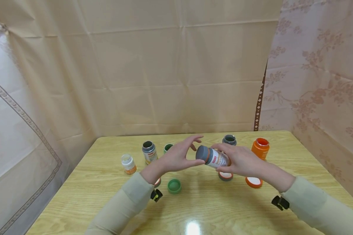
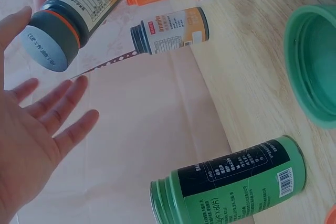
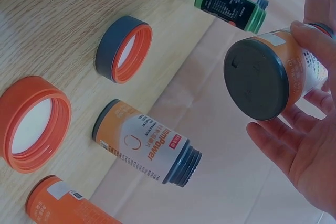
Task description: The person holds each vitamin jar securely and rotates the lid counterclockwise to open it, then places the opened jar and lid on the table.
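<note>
My right hand (image 1: pixel 242 160) grips a pill bottle (image 1: pixel 219 159) by its body, with a white and orange label. The bottle tilts above the table, its dark grey cap (image 1: pixel 203 153) pointing left and its dark base (image 3: pixel 256 80) showing in the right wrist view. An orange ring shows just under the cap. Beside the cap, my left hand (image 1: pixel 177 158) is spread, thumb below and fingers above, holding nothing. In the left wrist view its fingers (image 2: pixel 65 103) are extended around the cap end, with a gap between them and the cap.
Uncapped bottles stand along the back: a grey one (image 1: pixel 150 153), a green one (image 2: pixel 241 182) partly behind my left hand, another grey one (image 1: pixel 229 139) and an orange one (image 1: pixel 260 148). A small white bottle (image 1: pixel 128 164) stands left. Nearer lie green (image 1: pixel 174 186), grey-orange (image 1: pixel 225 176) and orange (image 1: pixel 254 182) lids.
</note>
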Demonstrator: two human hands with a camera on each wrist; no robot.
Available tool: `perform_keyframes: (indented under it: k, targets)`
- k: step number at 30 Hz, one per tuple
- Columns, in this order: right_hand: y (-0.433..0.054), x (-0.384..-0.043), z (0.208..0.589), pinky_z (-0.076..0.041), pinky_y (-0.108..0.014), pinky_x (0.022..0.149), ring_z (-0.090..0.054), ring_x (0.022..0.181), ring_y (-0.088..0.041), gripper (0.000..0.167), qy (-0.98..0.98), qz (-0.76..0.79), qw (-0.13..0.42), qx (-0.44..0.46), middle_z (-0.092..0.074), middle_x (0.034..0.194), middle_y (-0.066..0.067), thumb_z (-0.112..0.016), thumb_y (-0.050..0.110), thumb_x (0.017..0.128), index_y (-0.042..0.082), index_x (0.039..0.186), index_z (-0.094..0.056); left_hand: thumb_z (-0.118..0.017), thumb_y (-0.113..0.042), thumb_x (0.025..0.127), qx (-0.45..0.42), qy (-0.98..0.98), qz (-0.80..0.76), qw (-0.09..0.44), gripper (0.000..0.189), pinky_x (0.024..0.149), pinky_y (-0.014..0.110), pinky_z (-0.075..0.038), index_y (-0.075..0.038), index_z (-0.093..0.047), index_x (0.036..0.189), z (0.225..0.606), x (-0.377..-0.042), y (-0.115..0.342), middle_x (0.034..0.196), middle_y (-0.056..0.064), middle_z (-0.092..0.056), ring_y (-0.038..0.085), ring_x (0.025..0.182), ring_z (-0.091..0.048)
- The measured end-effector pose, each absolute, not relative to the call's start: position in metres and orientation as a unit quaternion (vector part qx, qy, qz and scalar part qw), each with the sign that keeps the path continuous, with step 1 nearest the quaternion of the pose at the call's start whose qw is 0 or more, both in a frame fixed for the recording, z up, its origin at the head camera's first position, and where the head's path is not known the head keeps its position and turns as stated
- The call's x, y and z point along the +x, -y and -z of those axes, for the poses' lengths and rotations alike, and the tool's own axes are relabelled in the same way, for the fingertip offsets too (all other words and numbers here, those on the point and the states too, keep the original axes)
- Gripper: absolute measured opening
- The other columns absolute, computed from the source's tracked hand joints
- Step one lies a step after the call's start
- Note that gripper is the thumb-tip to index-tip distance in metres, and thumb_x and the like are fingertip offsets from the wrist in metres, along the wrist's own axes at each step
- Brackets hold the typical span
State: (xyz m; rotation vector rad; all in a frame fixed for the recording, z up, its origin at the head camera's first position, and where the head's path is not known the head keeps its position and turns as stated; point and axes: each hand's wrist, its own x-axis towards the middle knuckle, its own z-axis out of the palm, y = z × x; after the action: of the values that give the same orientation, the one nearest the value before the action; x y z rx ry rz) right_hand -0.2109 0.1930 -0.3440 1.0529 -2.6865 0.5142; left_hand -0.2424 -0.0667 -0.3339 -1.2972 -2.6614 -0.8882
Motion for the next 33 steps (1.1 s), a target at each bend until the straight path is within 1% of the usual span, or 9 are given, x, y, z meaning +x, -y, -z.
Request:
perform_keyframes:
  k: [3, 6, 12, 15, 18, 22, 26, 29, 33]
  targets:
    - [-0.1933, -0.2107, 0.3444, -0.047, -0.025, 0.061, -0.055, 0.076, -0.009, 0.063, 0.91, -0.173, 0.113, 0.361, -0.06, 0.103, 0.004, -0.084, 0.033, 0.076, 0.022, 0.13, -0.051, -0.078, -0.033, 0.083, -0.444, 0.842, 0.303, 0.036, 0.078, 0.089, 0.035, -0.047, -0.017, -0.035, 0.147, 0.3354, -0.2434, 0.068, 0.138, -0.002, -0.05, 0.012, 0.11, -0.056]
    - [-0.1933, -0.2114, 0.3449, -0.046, -0.026, 0.061, -0.056, 0.076, -0.009, 0.064, 0.909, -0.173, 0.116, 0.362, -0.061, 0.103, 0.005, -0.084, 0.033, 0.076, 0.022, 0.13, -0.051, -0.08, -0.023, 0.082, -0.468, 0.827, 0.31, 0.032, 0.076, 0.092, 0.038, -0.046, -0.015, -0.038, 0.145, 0.3348, -0.2435, 0.0683, 0.138, -0.002, -0.049, 0.011, 0.11, -0.054]
    - [-0.1927, -0.2124, 0.3455, -0.046, -0.027, 0.061, -0.056, 0.077, -0.009, 0.064, 0.909, -0.179, 0.112, 0.359, -0.061, 0.105, 0.005, -0.083, 0.035, 0.077, 0.023, 0.131, -0.052, -0.078, -0.013, 0.084, -0.504, 0.807, 0.305, 0.037, 0.059, 0.09, 0.03, -0.046, -0.01, -0.048, 0.135, 0.3357, -0.2446, 0.0678, 0.127, 0.001, -0.055, 0.012, 0.107, -0.053]
    - [-0.1925, -0.212, 0.3455, -0.046, -0.027, 0.061, -0.056, 0.077, -0.009, 0.063, 0.909, -0.182, 0.109, 0.358, -0.061, 0.105, 0.005, -0.083, 0.036, 0.077, 0.023, 0.131, -0.051, -0.077, -0.014, 0.085, -0.499, 0.81, 0.306, 0.033, 0.055, 0.09, 0.029, -0.045, -0.01, -0.05, 0.133, 0.3358, -0.2445, 0.0676, 0.124, 0.001, -0.056, 0.011, 0.104, -0.054]
    - [-0.192, -0.2116, 0.3452, -0.046, -0.026, 0.061, -0.056, 0.077, -0.009, 0.063, 0.91, -0.182, 0.107, 0.357, -0.06, 0.105, 0.005, -0.082, 0.036, 0.078, 0.022, 0.131, -0.051, -0.075, -0.021, 0.087, -0.479, 0.821, 0.31, 0.018, 0.053, 0.086, 0.027, -0.047, -0.01, -0.051, 0.132, 0.3349, -0.2439, 0.0671, 0.119, -0.002, -0.058, 0.009, 0.099, -0.056]
    - [-0.1916, -0.211, 0.3446, -0.045, -0.025, 0.06, -0.055, 0.074, -0.008, 0.063, 0.91, -0.179, 0.113, 0.358, -0.061, 0.104, 0.005, -0.083, 0.035, 0.077, 0.022, 0.131, -0.052, -0.072, -0.031, 0.09, -0.444, 0.838, 0.317, -0.006, 0.047, 0.077, 0.027, -0.05, -0.012, -0.053, 0.128, 0.3335, -0.2428, 0.0662, 0.105, -0.007, -0.061, 0.006, 0.089, -0.058]
    - [-0.1917, -0.2105, 0.3441, -0.045, -0.025, 0.059, -0.055, 0.073, -0.007, 0.063, 0.908, -0.18, 0.117, 0.36, -0.061, 0.103, 0.005, -0.083, 0.034, 0.077, 0.022, 0.13, -0.052, -0.07, -0.036, 0.09, -0.418, 0.851, 0.319, -0.015, 0.044, 0.066, 0.027, -0.049, -0.014, -0.054, 0.125, 0.3335, -0.2421, 0.0664, 0.094, -0.008, -0.061, 0.006, 0.082, -0.058]
    - [-0.1918, -0.2104, 0.344, -0.046, -0.025, 0.06, -0.055, 0.074, -0.008, 0.063, 0.909, -0.183, 0.112, 0.358, -0.06, 0.104, 0.005, -0.083, 0.034, 0.077, 0.022, 0.131, -0.052, -0.07, -0.036, 0.09, -0.412, 0.852, 0.323, -0.012, 0.044, 0.062, 0.025, -0.047, -0.014, -0.054, 0.124, 0.3348, -0.2428, 0.0676, 0.091, -0.008, -0.061, 0.006, 0.08, -0.058]
    - [-0.1922, -0.2103, 0.3436, -0.046, -0.025, 0.06, -0.055, 0.075, -0.009, 0.062, 0.91, -0.185, 0.107, 0.356, -0.059, 0.103, 0.005, -0.082, 0.034, 0.078, 0.024, 0.13, -0.051, -0.071, -0.036, 0.09, -0.41, 0.85, 0.33, -0.008, 0.043, 0.062, 0.025, -0.047, -0.015, -0.055, 0.124, 0.3367, -0.2443, 0.0705, 0.09, -0.008, -0.061, 0.007, 0.079, -0.058]
